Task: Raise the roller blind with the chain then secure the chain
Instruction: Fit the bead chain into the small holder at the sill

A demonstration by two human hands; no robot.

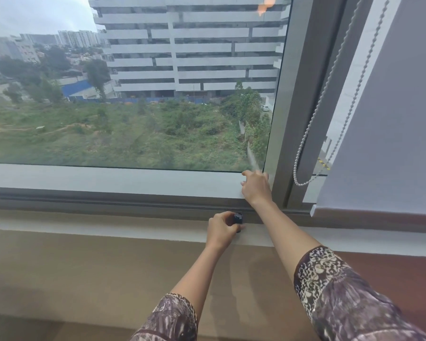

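My left hand (223,230) is closed around a small black clip (238,218) fixed on the lower window frame. Just above it, my right hand (256,187) sits with bent fingers at the bottom right corner of the big pane, against the grey mullion (280,143). It is blurred, and I cannot tell whether it pinches anything. A white bead chain (303,184) hangs free in a loop right of the mullion, apart from both hands. The neighbouring roller blind (391,119) is lowered, its bottom bar (354,212) near the sill. No blind covers the big pane.
A pale sill ledge (108,225) runs under the window, with a brown wall (84,279) below it. Through the glass (133,94) I see buildings and green ground. My patterned sleeves fill the lower right.
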